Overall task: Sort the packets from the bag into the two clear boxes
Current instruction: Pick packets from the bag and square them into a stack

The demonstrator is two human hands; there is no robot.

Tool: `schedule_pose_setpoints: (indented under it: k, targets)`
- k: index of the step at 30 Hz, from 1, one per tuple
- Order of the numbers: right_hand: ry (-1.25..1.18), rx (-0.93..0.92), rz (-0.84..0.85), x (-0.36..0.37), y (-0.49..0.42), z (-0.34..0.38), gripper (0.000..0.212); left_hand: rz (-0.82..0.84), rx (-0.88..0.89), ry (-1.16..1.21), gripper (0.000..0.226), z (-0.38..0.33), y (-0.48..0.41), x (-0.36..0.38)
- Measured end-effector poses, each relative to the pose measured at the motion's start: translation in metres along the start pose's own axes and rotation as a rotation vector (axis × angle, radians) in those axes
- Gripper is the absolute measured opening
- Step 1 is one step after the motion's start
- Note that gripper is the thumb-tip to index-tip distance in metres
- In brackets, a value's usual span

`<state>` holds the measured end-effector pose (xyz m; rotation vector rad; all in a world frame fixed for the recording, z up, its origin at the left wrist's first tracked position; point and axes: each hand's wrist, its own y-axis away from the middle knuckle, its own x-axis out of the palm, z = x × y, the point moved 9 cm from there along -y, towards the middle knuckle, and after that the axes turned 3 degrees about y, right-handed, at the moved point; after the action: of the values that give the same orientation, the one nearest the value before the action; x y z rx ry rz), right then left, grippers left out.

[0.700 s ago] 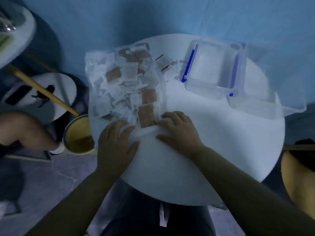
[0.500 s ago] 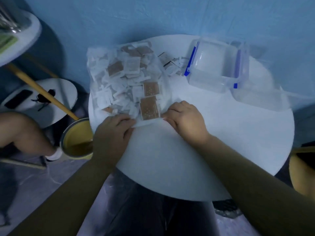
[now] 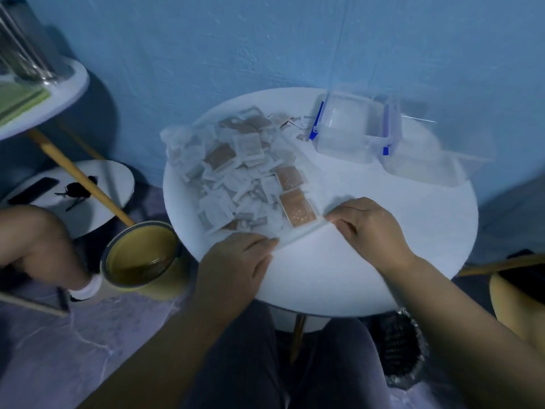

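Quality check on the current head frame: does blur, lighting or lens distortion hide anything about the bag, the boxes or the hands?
Head view: dim, blue-tinted light. Left hand is motion-smeared at the fingertips; right hand is sharper. The bag is soft but readable. The blue-clipped box is distinct; the second box nearly melts into the white table. Wide-angle bending curves the frame edges.

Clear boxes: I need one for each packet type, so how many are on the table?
2. The box with blue latches stands at the far side of the table, just right of the bag; the other box sits beside it on its right, blurred. None seems hidden.
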<state>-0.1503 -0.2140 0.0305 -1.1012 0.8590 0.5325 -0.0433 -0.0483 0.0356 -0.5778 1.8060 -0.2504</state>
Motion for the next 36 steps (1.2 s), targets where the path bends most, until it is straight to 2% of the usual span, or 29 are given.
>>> schedule_pose_setpoints:
  k: [4,8,11,16,20,24,31,36]
  targets:
    - [-0.06,-0.075,0.082,0.008,0.008,0.034,0.027,-0.085,-0.107,0.05,0.031,0.025,0.027,-0.012]
    - [-0.201,-0.196,0.111,0.025,0.013,0.102,0.032,-0.069,-0.236,0.161,0.035,0.046,0.046,-0.013]
    - [-0.219,-0.217,0.125,0.038,0.01,0.135,0.032,-0.032,-0.233,0.173,0.033,0.048,0.046,-0.014]
    - [-0.25,-0.247,0.009,0.031,0.0,0.158,0.027,-0.023,-0.184,0.204,0.034,0.051,0.047,-0.016]
    - [-0.252,-0.249,-0.048,0.027,-0.001,0.156,0.021,-0.09,-0.151,0.21,0.033,0.054,0.048,-0.02]
    - [-0.13,-0.28,-0.028,0.031,-0.001,0.149,0.022,-0.128,-0.131,0.233,0.033,0.053,0.047,-0.022]
    - [-0.016,-0.184,0.008,0.003,0.002,0.058,0.034,-0.057,-0.13,0.278,0.034,0.05,0.045,-0.019]
    - [-0.027,-0.179,0.088,0.013,0.005,0.052,0.027,-0.036,-0.005,0.047,0.039,0.005,0.006,-0.02]
